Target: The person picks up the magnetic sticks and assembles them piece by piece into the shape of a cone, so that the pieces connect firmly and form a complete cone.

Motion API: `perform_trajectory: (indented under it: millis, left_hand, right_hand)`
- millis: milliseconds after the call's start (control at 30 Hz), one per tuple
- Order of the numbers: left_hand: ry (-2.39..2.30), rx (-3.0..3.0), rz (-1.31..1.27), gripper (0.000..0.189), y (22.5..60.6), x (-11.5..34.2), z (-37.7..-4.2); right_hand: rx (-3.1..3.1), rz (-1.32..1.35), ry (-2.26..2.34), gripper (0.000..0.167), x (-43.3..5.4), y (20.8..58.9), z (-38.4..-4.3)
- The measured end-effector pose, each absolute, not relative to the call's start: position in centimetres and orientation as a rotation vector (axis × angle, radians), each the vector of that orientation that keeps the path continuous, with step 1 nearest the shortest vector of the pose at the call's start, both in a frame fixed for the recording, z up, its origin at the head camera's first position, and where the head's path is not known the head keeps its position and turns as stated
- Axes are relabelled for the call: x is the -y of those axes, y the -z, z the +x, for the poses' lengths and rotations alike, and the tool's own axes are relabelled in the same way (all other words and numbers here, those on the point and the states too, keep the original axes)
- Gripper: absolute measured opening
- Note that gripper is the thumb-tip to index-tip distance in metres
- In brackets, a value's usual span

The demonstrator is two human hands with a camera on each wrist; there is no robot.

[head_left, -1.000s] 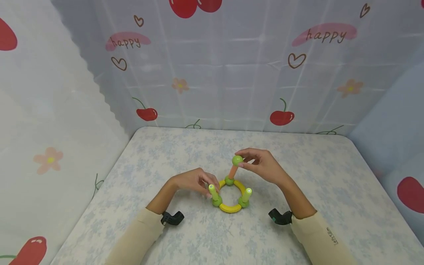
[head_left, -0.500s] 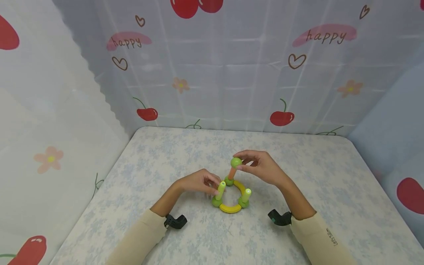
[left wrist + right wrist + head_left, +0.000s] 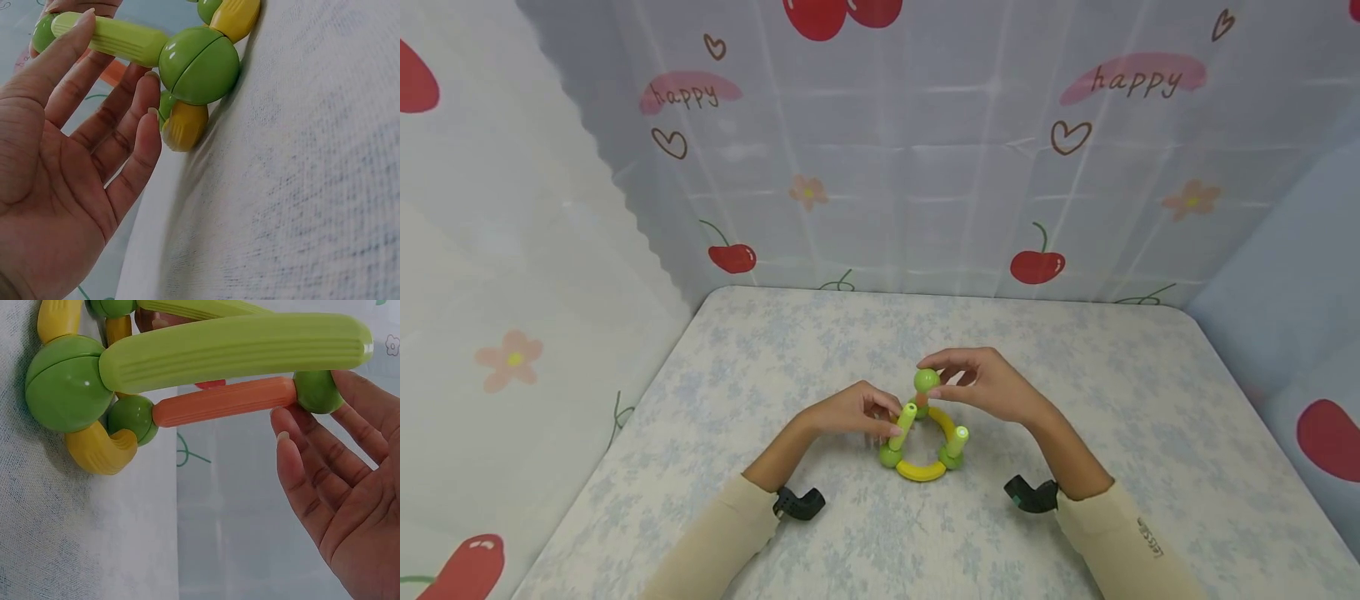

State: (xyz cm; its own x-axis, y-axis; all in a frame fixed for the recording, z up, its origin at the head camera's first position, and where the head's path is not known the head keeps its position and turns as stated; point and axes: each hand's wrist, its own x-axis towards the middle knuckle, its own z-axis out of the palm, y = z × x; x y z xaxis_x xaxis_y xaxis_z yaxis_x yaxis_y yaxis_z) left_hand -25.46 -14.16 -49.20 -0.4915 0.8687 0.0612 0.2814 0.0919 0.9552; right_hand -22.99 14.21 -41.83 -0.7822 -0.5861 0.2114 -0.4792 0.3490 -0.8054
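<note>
A ring of yellow curved pieces (image 3: 922,472) joined by green balls (image 3: 199,65) lies on the table. Three rods rise from it. My left hand (image 3: 850,412) pinches one light green rod (image 3: 903,427) between thumb and fingers; the rod leans inward towards the top ball. With thumb and fingertips, my right hand (image 3: 992,383) grips a green ball (image 3: 927,381) at the upper end of the orange rod (image 3: 225,403). That rod's lower end meets a green ball of the ring. Another light green rod (image 3: 957,442) stands at the right, touched by neither hand.
A pale blue-patterned cloth covers the table (image 3: 1060,358). Behind it hangs a white curtain (image 3: 880,167) printed with cherries, hearts and flowers. Black wrist devices (image 3: 800,503) sit at both sleeves.
My left hand has shifted right, and its rod now tilts right instead of left. Lower and slightly further left is my right hand, with the green ball and the orange rod's top.
</note>
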Motion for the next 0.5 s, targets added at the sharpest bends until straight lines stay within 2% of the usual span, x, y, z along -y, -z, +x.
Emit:
perform_trajectory:
  millis: [500]
  left_hand:
    - [-1.426,-1.831,1.134,0.019,49.25,14.11,-25.52]
  right_hand:
    - [-2.392,-1.129,1.405,0.037,-13.59,41.76,-22.58]
